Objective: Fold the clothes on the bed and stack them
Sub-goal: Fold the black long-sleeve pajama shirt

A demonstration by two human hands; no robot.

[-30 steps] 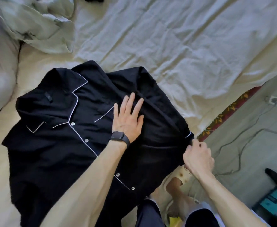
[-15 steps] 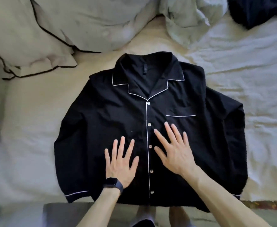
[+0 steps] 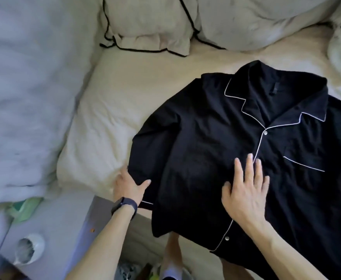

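One black pyjama shirt (image 3: 206, 138) lies face up on the cream sheet (image 3: 113, 110); your left hand (image 3: 128, 187) grips the edge of its sleeve (image 3: 145, 154), your right hand (image 3: 246, 193) presses flat, fingers spread, on the front.

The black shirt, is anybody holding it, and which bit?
The left hand grips the black shirt by the edge of its sleeve, thumb on top. The right hand only presses flat on the front.

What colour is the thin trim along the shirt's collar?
White, a fine line against the black shirt. The head view shows it best, edging the collar.
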